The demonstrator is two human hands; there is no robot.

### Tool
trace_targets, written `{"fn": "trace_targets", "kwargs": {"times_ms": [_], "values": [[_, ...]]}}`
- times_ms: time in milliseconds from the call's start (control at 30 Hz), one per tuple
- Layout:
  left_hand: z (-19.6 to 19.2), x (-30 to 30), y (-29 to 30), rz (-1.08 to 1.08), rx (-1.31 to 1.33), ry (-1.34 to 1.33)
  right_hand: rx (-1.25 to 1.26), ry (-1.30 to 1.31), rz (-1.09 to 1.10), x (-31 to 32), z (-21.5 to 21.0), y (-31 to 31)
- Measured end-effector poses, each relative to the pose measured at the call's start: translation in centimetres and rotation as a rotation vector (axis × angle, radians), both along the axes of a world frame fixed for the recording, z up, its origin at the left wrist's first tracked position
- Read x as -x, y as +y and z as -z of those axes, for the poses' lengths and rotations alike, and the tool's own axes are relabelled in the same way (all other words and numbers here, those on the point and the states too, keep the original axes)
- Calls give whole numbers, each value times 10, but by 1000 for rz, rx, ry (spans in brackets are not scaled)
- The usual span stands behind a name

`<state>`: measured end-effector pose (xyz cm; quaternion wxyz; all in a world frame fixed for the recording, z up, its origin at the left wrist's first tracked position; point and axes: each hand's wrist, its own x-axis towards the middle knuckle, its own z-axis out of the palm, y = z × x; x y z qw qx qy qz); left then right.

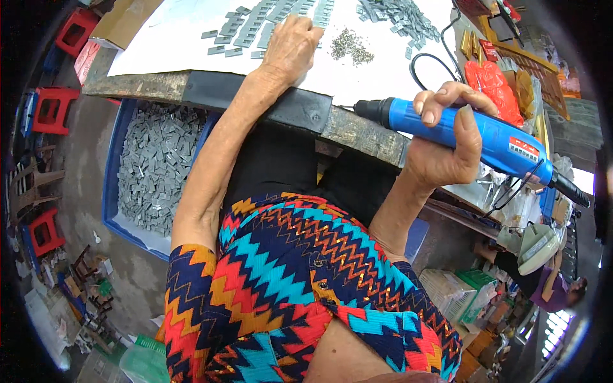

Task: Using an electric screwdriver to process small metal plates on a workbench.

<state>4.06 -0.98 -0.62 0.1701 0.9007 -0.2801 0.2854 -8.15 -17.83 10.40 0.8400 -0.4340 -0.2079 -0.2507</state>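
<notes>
My right hand (447, 131) is wrapped round a blue electric screwdriver (491, 140). Its black tip points left, over the table's near edge, and a black cord leaves its other end. Over the white tabletop, my left hand (290, 48) is closed, with its fingers bent down among rows of small grey rectangular pieces (246, 32). What its fingertips hold is hidden beneath the hand. A small scatter of tiny brass-coloured screws (350, 48) lies just right of it. Beyond the screws is a heap of more grey pieces (399, 19).
Below the table's worn edge (255, 99), a blue crate (110, 210) holds many grey pieces on the floor. Red stools (54, 112) stand at the left. A red plastic bag (491, 89) and a looped black cable (415, 64) lie at the right. Another person (543, 284) is at the far right.
</notes>
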Motion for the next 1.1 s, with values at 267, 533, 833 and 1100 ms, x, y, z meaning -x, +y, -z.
{"fn": "trace_targets", "kwargs": {"times_ms": [267, 533, 833, 1100], "values": [[-4, 32, 3, 129, 210, 195, 159, 25, 65, -15, -6, 5], [-2, 45, 5, 135, 349, 252, 284, 65, 71, -60, -4, 22], [-3, 48, 2, 61, 378, 266, 364, 111, 103, -79, -5, 53], [-5, 48, 1, 48, 391, 299, 62, 110, -136, -82, -2, 73]]}}
